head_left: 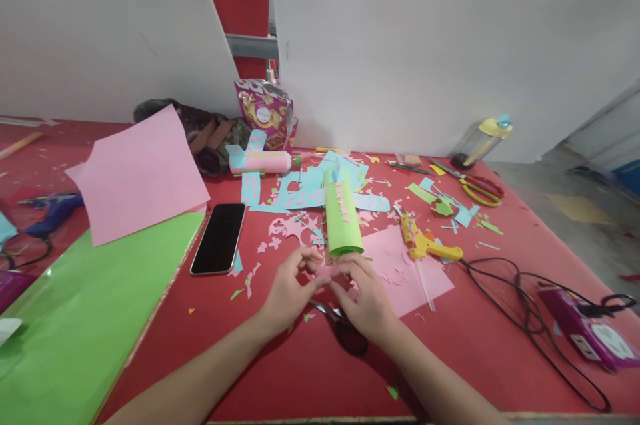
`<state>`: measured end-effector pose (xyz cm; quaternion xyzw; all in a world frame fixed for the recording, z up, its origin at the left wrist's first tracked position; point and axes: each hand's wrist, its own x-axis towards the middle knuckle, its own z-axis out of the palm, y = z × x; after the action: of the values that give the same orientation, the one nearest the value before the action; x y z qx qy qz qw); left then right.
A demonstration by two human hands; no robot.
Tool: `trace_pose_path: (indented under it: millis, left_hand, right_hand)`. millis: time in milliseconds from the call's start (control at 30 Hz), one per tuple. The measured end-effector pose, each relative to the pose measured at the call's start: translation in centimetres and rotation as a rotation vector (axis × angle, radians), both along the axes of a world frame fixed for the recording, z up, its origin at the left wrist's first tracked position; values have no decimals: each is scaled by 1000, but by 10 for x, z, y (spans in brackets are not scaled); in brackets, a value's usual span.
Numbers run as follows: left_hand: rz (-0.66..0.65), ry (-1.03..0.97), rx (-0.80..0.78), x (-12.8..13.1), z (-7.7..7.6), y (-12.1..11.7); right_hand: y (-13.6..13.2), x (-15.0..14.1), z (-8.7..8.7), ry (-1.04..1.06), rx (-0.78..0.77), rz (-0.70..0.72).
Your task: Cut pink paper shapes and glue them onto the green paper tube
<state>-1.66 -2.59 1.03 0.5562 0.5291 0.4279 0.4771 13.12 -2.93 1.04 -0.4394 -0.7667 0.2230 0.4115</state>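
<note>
Both my left hand [297, 280] and my right hand [364, 291] pinch a small piece of pink paper [326, 271] between their fingertips. The paper's shape is partly hidden by the fingers. Just beyond them lies a green paper tube [344, 218] with light blue wings and a row of small pink cut-outs along its top. Beneath my right hand is a pair of scissors [345, 331] with dark handles, lying on the red table [280, 371].
A yellow glue gun [425, 245] rests on pink paper at the right, its cable running to a purple power strip [585, 325]. A black phone [219, 238] lies at the left near a green sheet [115, 325]. A pink paper airplane [263, 162] and a bottle [483, 141] stand farther back.
</note>
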Motion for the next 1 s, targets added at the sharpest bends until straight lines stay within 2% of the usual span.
trace_pose_path:
  millis: [167,367,667,1000]
  left_hand:
    - [-55,20,-45,0,5,1]
    - [-56,-14,-102,2,8,1]
    - [-38,-30,-130,3,10,0]
    - [-32,-69,-158,1,4,0]
  right_hand:
    - [-1,0,2,26,-75,-19]
    - [-2,-3,3,59,-102,-50]
    - [-2,-2,1,81,-67,-48]
    - [-3,-2,-1,76,-34,-41]
